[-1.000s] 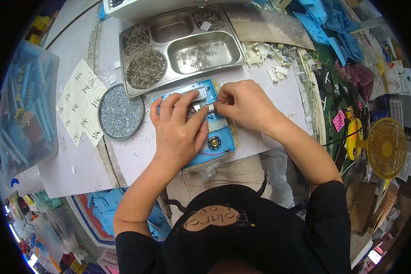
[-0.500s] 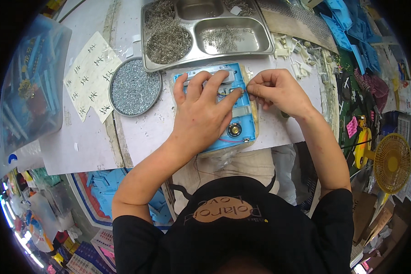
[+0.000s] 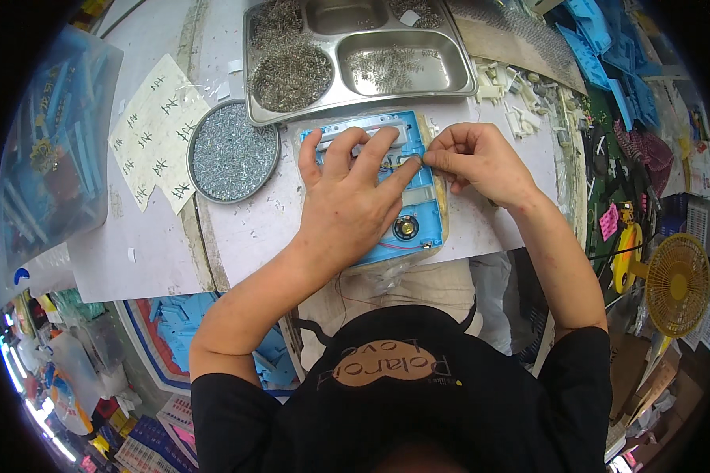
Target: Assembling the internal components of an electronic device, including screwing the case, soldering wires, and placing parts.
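A blue plastic housing (image 3: 424, 224) lies under my hands near the table's front edge, on a pale yellowish base. It carries a small round speaker (image 3: 405, 227) and thin wires. My left hand (image 3: 345, 201) rests across the housing with fingers spread and bent, its forefinger tip touching near the right edge. At that same edge, my right hand (image 3: 481, 162) is closed in a pinch, thumb against forefinger, close to the left forefinger tip. What sits in the pinch is too small to make out. Much of the housing's inside is hidden by my left hand.
A round tray of small screws (image 3: 235, 150) stands left of the housing. Beyond it is a steel compartment tray (image 3: 355, 106) with small metal springs. White plastic parts (image 3: 521, 118) lie to the right. At left are a clear bin (image 3: 95, 158) and a marked paper sheet (image 3: 154, 126).
My right hand has shifted slightly at the housing's right edge, its fingers still pinched. My left hand stays spread on the housing. The reddish wire near the speaker lies a little differently.
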Demonstrator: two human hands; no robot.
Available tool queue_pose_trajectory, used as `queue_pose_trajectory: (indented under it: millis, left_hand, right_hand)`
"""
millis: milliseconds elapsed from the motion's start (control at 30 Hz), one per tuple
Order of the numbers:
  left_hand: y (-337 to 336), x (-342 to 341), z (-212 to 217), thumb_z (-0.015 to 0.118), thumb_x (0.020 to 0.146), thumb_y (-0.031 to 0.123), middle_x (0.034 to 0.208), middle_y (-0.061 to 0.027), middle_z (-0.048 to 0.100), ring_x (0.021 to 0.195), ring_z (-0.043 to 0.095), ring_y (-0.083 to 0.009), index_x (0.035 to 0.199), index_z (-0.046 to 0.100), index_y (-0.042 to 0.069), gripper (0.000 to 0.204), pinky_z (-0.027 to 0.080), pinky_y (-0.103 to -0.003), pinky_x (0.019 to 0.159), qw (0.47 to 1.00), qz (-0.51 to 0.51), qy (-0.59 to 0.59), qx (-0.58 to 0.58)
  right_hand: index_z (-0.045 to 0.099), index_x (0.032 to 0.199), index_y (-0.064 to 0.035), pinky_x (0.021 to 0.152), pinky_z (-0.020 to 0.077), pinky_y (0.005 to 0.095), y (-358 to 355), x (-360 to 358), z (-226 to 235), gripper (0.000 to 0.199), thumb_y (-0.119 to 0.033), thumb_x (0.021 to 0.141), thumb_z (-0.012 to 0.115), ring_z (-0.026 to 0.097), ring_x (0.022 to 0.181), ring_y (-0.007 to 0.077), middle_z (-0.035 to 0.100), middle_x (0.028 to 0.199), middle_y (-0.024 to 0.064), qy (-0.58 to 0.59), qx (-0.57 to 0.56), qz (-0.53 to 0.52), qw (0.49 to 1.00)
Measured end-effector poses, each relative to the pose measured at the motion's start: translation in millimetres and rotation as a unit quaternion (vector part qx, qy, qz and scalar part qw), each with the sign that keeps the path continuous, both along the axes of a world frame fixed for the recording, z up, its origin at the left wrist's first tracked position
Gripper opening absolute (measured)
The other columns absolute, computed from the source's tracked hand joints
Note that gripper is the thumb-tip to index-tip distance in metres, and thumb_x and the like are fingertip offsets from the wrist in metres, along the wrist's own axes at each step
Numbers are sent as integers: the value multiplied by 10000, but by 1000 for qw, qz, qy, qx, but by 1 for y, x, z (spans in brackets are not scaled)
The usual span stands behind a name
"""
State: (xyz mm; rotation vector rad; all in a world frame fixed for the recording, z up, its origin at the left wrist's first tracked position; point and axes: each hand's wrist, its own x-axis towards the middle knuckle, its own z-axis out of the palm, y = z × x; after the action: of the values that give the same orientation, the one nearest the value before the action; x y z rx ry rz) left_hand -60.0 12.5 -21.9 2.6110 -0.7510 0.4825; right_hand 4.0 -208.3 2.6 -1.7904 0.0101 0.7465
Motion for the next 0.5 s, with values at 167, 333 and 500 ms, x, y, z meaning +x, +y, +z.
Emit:
queue_pose_trajectory:
  millis: [167, 333, 500]
  left_hand:
    - [-1, 1, 0, 764, 739, 185, 1346, -53, 542, 1214, 473, -283, 1193, 742, 248, 459, 215, -563, 1113, 1000, -4, 0, 0]
    - [2, 2, 2, 757, 748, 172, 1315, -78, 571, 1194, 496, -301, 1166, 736, 181, 419, 241, -556, 1112, 999, -4, 7, -32]
    - [4, 2, -2, 763, 760, 182, 1275, -97, 583, 1169, 527, -313, 1090, 734, 109, 339, 311, -533, 1088, 993, 26, 7, -112]
  right_hand:
    - [700, 919, 28, 525, 490, 219, 3, 0, -1, 208, -171, 923, 760, 585, 596, 68, 660, 729, 27, 0, -22, -2, 1000]
    - [700, 915, 26, 521, 495, 222, 4, 1, -1, 216, -180, 920, 764, 587, 596, 71, 656, 727, 24, 2, -28, 7, 1000]
    - [692, 895, 21, 517, 492, 226, 5, 0, 2, 228, -190, 908, 778, 585, 591, 73, 652, 716, 22, -4, -28, 5, 1000]
